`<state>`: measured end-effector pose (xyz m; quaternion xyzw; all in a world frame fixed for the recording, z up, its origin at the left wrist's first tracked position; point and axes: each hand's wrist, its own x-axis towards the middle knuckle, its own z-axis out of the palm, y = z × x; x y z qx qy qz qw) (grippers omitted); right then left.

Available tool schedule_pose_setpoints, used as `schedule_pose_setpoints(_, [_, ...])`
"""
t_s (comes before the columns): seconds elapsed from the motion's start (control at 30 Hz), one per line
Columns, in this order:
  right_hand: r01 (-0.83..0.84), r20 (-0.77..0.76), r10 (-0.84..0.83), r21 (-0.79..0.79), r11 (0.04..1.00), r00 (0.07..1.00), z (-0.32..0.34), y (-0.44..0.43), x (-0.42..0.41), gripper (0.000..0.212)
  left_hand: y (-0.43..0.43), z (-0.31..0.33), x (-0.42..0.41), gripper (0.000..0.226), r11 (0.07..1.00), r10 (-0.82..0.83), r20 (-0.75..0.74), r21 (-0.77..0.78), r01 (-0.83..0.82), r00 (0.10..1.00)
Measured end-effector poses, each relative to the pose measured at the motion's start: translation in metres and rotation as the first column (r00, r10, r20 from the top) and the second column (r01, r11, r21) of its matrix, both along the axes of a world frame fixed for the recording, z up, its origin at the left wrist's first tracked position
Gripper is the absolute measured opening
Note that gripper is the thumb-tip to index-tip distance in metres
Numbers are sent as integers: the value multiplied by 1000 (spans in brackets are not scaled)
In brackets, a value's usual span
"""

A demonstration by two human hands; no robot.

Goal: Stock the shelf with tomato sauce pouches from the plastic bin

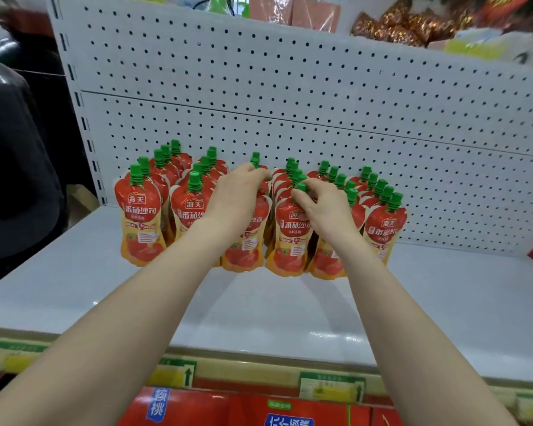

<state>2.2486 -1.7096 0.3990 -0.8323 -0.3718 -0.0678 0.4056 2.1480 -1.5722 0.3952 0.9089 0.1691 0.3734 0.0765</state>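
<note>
Six rows of tomato sauce pouches (142,216) stand on the shelf (259,309), backs to the pegboard (320,103). Right hand (323,207): thumb and fingers pinched round the green cap (302,187) of a front pouch (290,241). More pouches queue straight behind that grip, with another row just right of it. Left hand (237,192): fingers curled over the top of the neighbouring pouch (246,247), just left of the right-hand grip; its cap is hidden under the fingers. Bin not in view. Handling guess: soft film body, sauce-filled, moderate weight, slick print; likely sags and tips if pushed low. Spout and cap look like the only stiff point, so hold there, seat the base flat, don't squeeze the body.
</note>
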Motion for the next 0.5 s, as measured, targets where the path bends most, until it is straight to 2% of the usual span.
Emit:
schedule_pose_setpoints(0.1, [8, 40, -8, 2, 1000, 999, -1, 1, -2, 28, 5, -1, 5, 48, 1000, 19, 0, 5, -19, 1000])
schedule_pose_setpoints(0.17, [46, 124, -52, 51, 998, 991, -2, -6, -6, 34, 2, -3, 5, 43, 997, 38, 41, 62, -40, 998])
schedule_pose_setpoints(0.27, [147, 259, -235, 318, 937, 937, 2, -30, -4, 26, -14, -5, 3, 43, 985, -44, 129, 169, 22, 991])
schedule_pose_setpoints(0.33, [229, 211, -334, 404, 885, 919, 5, -50, 9, 22, -28, -5, 9, 43, 978, -106, 132, 193, 79, 986])
schedule_pose_setpoints(0.4, [281, 141, -336, 310, 908, 931, 7, -64, 24, 24, -41, -5, 20, 42, 976, -142, 94, 177, 123, 985])
schedule_pose_setpoints(0.5, [214, 59, -222, 122, 969, 973, 2, -69, 36, 28, -54, -9, 34, 43, 984, -145, 17, 112, 142, 989])
